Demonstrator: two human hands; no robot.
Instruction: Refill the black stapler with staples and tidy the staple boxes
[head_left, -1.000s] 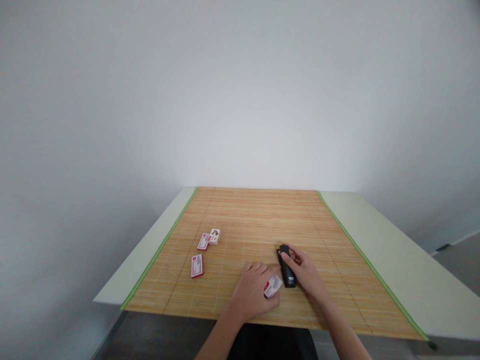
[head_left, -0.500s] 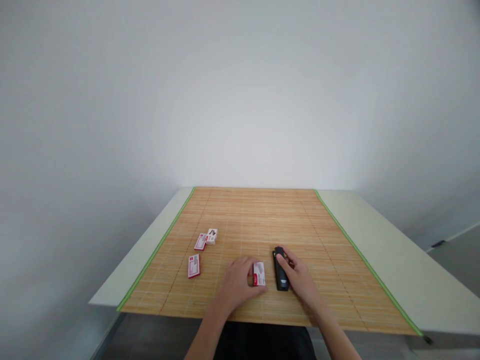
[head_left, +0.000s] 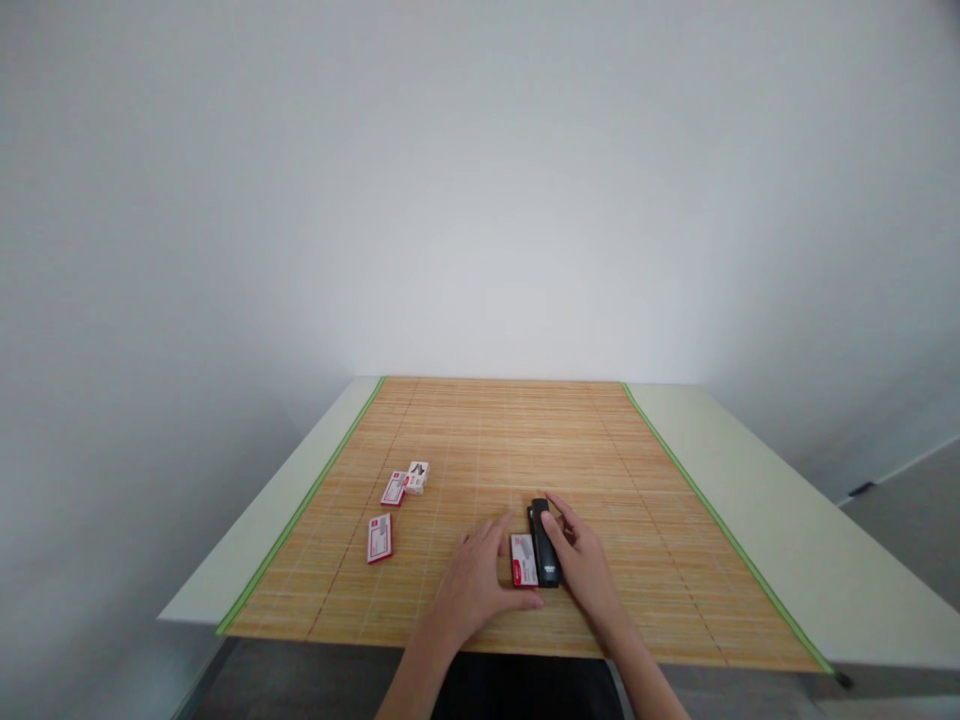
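A black stapler (head_left: 545, 545) lies lengthwise on the bamboo mat, and my right hand (head_left: 587, 567) grips it from the right, thumb on top. Directly against its left side sits a small red-and-white box (head_left: 523, 561), which looks like a staple box. My left hand (head_left: 478, 577) curves around that box from the left. Its thumb and fingers are spread, with gaps between them and the box's near and far ends. The undersides of my left fingers are hidden.
Left on the bamboo mat (head_left: 510, 430) are two flat red-and-white packs (head_left: 379, 538) and a small white box (head_left: 417, 477) touching the farther pack. Green edging borders the mat on the white table (head_left: 757, 500). A white wall (head_left: 480, 200) stands behind.
The stapler has moved left with my right hand and now touches the small box. My left hand's fingers have opened away from the box. The view has shifted slightly.
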